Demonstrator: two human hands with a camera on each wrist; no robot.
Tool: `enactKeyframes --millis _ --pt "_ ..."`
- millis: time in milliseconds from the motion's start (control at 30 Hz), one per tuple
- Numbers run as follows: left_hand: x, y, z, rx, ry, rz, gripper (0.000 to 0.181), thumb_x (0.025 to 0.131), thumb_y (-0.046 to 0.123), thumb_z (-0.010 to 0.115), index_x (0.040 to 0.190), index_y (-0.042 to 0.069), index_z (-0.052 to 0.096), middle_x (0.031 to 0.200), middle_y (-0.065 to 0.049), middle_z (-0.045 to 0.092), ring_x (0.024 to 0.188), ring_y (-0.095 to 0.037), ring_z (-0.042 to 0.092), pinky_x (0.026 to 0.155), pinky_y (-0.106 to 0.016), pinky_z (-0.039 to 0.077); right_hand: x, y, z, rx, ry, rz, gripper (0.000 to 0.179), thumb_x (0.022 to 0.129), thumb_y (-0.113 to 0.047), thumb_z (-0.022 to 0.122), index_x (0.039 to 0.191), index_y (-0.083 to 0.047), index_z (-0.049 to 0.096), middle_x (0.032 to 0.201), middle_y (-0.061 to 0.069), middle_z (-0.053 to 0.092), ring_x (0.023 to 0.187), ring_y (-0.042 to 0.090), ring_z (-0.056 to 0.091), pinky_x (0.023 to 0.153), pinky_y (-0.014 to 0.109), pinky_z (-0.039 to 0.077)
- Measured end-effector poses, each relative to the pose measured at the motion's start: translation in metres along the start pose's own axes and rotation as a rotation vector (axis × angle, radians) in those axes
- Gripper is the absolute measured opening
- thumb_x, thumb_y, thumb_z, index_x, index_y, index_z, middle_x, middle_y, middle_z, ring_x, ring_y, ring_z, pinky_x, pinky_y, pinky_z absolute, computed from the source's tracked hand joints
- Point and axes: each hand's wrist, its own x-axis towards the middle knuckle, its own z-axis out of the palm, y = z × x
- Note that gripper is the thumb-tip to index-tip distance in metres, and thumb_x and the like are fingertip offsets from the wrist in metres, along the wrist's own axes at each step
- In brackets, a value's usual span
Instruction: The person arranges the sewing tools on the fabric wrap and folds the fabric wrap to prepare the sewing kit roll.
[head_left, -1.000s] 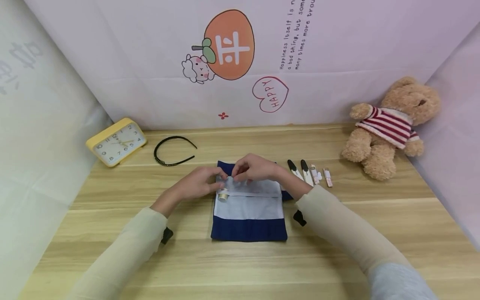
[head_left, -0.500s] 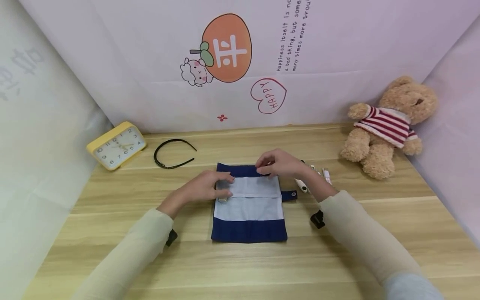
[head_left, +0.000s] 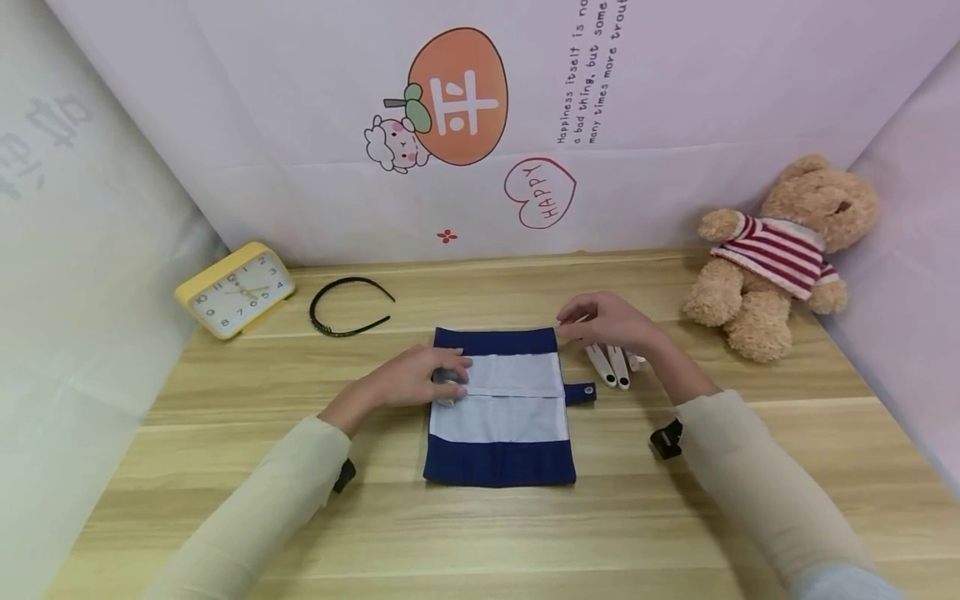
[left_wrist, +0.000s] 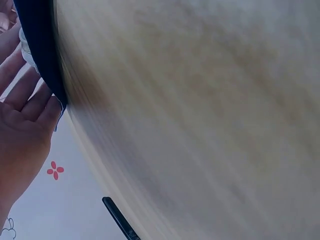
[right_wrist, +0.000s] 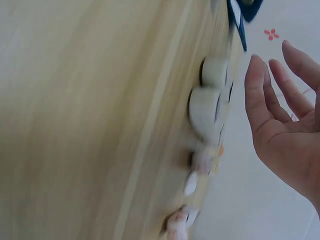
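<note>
A navy and pale-grey fabric pouch [head_left: 500, 462] lies unfolded flat in the head view, its snap tab [head_left: 581, 393] sticking out at the right. My left hand [head_left: 412, 377] rests on its left edge, fingers loosely extended over a small round spool-like piece [head_left: 447, 393], mostly hidden under the thumb. In the left wrist view, part of that pale piece [left_wrist: 27, 50] shows beside the fingers. My right hand [head_left: 609, 321], holding nothing visible, hovers at the pouch's upper right corner. Below it lie two slim white tools [head_left: 609, 367] with black dots at their ends, partly covered.
A yellow alarm clock [head_left: 238, 292] and a black headband [head_left: 315, 310] sit on the wooden table [head_left: 375, 533] at the left. A teddy bear [head_left: 780, 250] leans at the back right. Small pale items [right_wrist: 202, 160] lie beyond the white tools in the right wrist view.
My right hand has moved right, away from the left hand, across the pouch's top to the white tools. The left hand stays at the pouch's left edge and now covers most of the round piece.
</note>
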Motion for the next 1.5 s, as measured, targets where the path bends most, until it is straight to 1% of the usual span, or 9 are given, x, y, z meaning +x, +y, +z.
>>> enactKeyframes --millis 100,300,433,567,667,933,1067,1233,1500 --pt "-0.001 0.000 0.000 0.004 -0.006 0.001 0.016 0.098 0.028 0.069 0.106 0.016 0.076 0.143 -0.006 0.058 0.146 -0.026 0.038 0.116 -0.051 0.031 -0.003 0.006 -0.007 0.009 0.017 0.020 0.039 0.097 -0.018 0.071 0.126 0.007 0.062 0.116 0.021 0.065 0.095 0.033 0.068 0.081 0.042 0.059" --pt "0.000 -0.001 0.001 -0.016 -0.005 -0.006 0.015 0.096 0.026 0.071 0.104 0.016 0.079 0.144 -0.007 0.058 0.146 -0.025 0.037 0.118 -0.053 0.025 -0.009 0.014 -0.018 -0.038 0.030 0.035 0.034 0.097 -0.009 0.068 0.124 0.010 0.061 0.115 0.024 0.064 0.087 0.030 0.066 0.077 0.039 0.058" --pt "0.000 -0.002 0.001 -0.020 0.000 -0.014 0.015 0.095 0.026 0.073 0.104 0.016 0.080 0.143 -0.006 0.058 0.146 -0.025 0.038 0.119 -0.054 0.024 -0.010 0.014 -0.021 -0.058 0.019 0.043 0.033 0.096 -0.003 0.068 0.125 0.012 0.060 0.117 0.026 0.063 0.090 0.029 0.066 0.077 0.038 0.057" --pt "0.000 -0.001 0.001 -0.021 0.003 -0.019 0.015 0.095 0.026 0.073 0.103 0.015 0.080 0.143 -0.007 0.059 0.146 -0.026 0.038 0.118 -0.054 0.025 -0.008 0.014 -0.022 -0.091 0.001 0.053 0.038 0.095 -0.005 0.069 0.128 0.012 0.059 0.120 0.028 0.062 0.097 0.030 0.066 0.081 0.040 0.058" --pt "0.000 -0.001 0.001 -0.027 0.006 -0.022 0.016 0.095 0.026 0.073 0.104 0.015 0.080 0.143 -0.007 0.059 0.146 -0.026 0.038 0.119 -0.053 0.025 -0.006 0.012 -0.023 -0.135 -0.013 0.060 0.042 0.095 -0.007 0.071 0.130 0.012 0.057 0.123 0.029 0.062 0.102 0.031 0.065 0.085 0.042 0.057" --pt "0.000 -0.001 0.001 -0.041 0.007 -0.028 0.016 0.095 0.025 0.073 0.104 0.015 0.080 0.144 -0.006 0.058 0.146 -0.026 0.038 0.118 -0.054 0.025 -0.001 -0.001 -0.016 -0.328 -0.014 0.094 0.050 0.089 -0.007 0.078 0.131 0.011 0.059 0.125 0.026 0.062 0.113 0.038 0.060 0.095 0.048 0.051" --pt "0.001 -0.001 0.001 -0.040 0.005 -0.026 0.016 0.095 0.026 0.073 0.105 0.014 0.080 0.144 -0.006 0.058 0.146 -0.026 0.037 0.118 -0.054 0.025 0.003 -0.002 -0.012 -0.365 -0.025 0.116 0.048 0.089 -0.007 0.077 0.131 0.008 0.059 0.123 0.025 0.063 0.110 0.036 0.061 0.089 0.044 0.055" --pt "0.001 -0.001 0.001 -0.044 0.004 -0.029 0.016 0.095 0.025 0.073 0.105 0.015 0.080 0.144 -0.005 0.058 0.146 -0.025 0.037 0.118 -0.054 0.025 0.007 -0.003 -0.008 -0.366 -0.045 0.140 0.044 0.091 -0.006 0.075 0.130 0.008 0.059 0.119 0.024 0.062 0.093 0.029 0.066 0.076 0.036 0.058" --pt "0.001 -0.003 0.001 -0.044 0.004 -0.029 0.017 0.095 0.026 0.073 0.105 0.015 0.080 0.144 -0.005 0.058 0.146 -0.025 0.037 0.118 -0.054 0.025 0.009 -0.003 -0.004 -0.265 -0.039 0.134 0.037 0.093 -0.002 0.071 0.127 0.006 0.057 0.110 0.022 0.061 0.084 0.026 0.064 0.068 0.036 0.059"
